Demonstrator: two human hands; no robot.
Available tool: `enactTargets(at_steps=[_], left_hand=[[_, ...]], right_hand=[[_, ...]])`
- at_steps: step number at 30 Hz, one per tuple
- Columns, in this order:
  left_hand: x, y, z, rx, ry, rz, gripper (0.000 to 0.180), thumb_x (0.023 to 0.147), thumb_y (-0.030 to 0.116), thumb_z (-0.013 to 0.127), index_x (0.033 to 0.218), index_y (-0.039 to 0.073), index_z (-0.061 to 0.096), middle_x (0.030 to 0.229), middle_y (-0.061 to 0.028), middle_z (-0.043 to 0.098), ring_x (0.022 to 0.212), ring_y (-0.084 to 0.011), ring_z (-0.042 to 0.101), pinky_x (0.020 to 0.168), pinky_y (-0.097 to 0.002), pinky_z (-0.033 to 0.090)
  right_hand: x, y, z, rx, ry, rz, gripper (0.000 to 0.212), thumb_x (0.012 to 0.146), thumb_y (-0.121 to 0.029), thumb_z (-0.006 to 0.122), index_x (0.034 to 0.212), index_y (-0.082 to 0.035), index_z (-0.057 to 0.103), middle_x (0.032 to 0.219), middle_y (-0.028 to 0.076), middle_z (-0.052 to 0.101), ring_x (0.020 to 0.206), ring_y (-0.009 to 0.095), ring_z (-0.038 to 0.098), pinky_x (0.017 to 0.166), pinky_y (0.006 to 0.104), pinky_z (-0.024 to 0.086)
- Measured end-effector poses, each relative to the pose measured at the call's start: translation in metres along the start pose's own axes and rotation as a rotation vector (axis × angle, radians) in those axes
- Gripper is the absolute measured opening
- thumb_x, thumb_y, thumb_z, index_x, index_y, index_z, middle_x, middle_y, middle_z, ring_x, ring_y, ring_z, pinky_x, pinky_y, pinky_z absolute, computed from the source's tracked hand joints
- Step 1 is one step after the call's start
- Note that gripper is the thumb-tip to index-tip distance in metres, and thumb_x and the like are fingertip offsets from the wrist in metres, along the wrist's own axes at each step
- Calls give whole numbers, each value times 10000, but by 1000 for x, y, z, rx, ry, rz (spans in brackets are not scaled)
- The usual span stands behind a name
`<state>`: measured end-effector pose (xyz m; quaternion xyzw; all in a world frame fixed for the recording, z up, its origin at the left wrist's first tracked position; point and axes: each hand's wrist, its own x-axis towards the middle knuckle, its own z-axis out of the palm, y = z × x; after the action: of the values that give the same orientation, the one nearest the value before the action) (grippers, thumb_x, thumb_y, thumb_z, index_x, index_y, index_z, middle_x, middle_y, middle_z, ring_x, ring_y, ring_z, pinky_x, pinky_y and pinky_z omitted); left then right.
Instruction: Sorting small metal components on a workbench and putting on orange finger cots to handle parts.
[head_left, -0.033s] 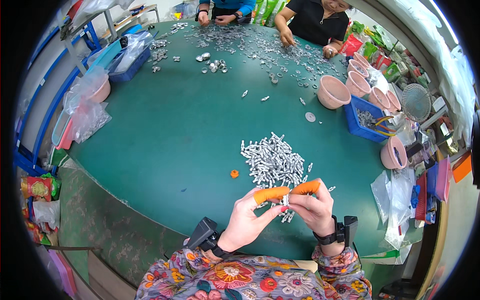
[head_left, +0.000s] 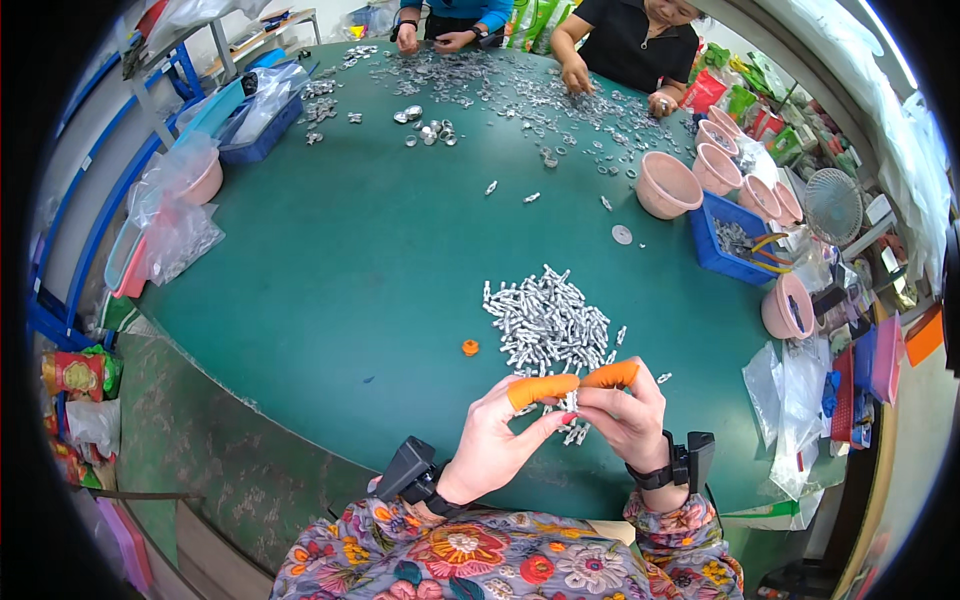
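Observation:
My left hand (head_left: 498, 432) and my right hand (head_left: 632, 412) meet over the near part of the green table (head_left: 380, 270). Orange finger covers wrap both index fingers. Between my fingertips is a small silver metal part (head_left: 571, 402), pinched from both sides and mostly hidden by the fingers. A few similar parts (head_left: 575, 435) lie just below the hands. Right beyond my fingers spreads a pile of small silver metal parts (head_left: 548, 320), with a few strays at its right edge. Left of the pile sits a crumpled orange finger cover (head_left: 470, 348).
Pink buckets (head_left: 668, 185) and a blue bin (head_left: 735, 240) holding metal pieces and pliers line the right edge. Clear plastic bags (head_left: 790, 410) lie near right. Across the table two people handle scattered metal pieces (head_left: 460, 75). A blue crate (head_left: 262, 135) stands far left.

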<state>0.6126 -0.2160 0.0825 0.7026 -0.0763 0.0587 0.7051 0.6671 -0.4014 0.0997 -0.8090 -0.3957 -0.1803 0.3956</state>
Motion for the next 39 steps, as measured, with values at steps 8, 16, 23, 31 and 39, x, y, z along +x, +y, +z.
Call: enactTargets(at_steps=[8, 16, 23, 31, 39], left_hand=[[1, -7, -2, 261, 190, 270, 302, 768, 19, 738, 1063, 57, 689, 957, -83, 691, 852, -269, 629, 759, -353, 508], [8, -11, -9, 513, 259, 533, 303, 726, -60, 734, 1012, 32, 691, 958, -92, 683, 836, -296, 628, 776, -372, 500], [5, -15, -6, 455, 296, 492, 346, 715, -76, 732, 1042, 21, 676, 936, -91, 674, 828, -274, 622, 743, -357, 499], [6, -13, -5, 407, 286, 432, 388, 710, -73, 733, 1081, 16, 665, 896, -83, 661, 840, -249, 623, 754, -346, 497], [8, -12, -9, 401, 206, 402, 332, 772, -36, 713, 1098, 14, 672, 965, -96, 682, 844, -237, 621, 763, -346, 495]], right_hand=[[-2, 5, 15, 104, 0, 61, 335, 701, -46, 794, 1021, -103, 715, 955, 48, 676, 798, 202, 594, 686, 322, 460], [-7, -2, 23, 754, -74, 601, 323, 807, -85, 760, 1107, -18, 659, 1016, 46, 679, 840, 108, 603, 752, 250, 465], [-4, -6, 28, 855, 11, 631, 284, 809, -34, 755, 1069, -25, 643, 1048, 46, 656, 900, 94, 603, 780, 232, 455], [1, -8, 25, 821, 9, 625, 348, 802, -25, 755, 1119, -29, 610, 1050, 43, 644, 951, 101, 603, 793, 243, 463], [3, -6, 27, 928, 67, 657, 345, 831, -17, 721, 1146, -28, 581, 1021, 56, 651, 928, 104, 627, 761, 232, 464]])
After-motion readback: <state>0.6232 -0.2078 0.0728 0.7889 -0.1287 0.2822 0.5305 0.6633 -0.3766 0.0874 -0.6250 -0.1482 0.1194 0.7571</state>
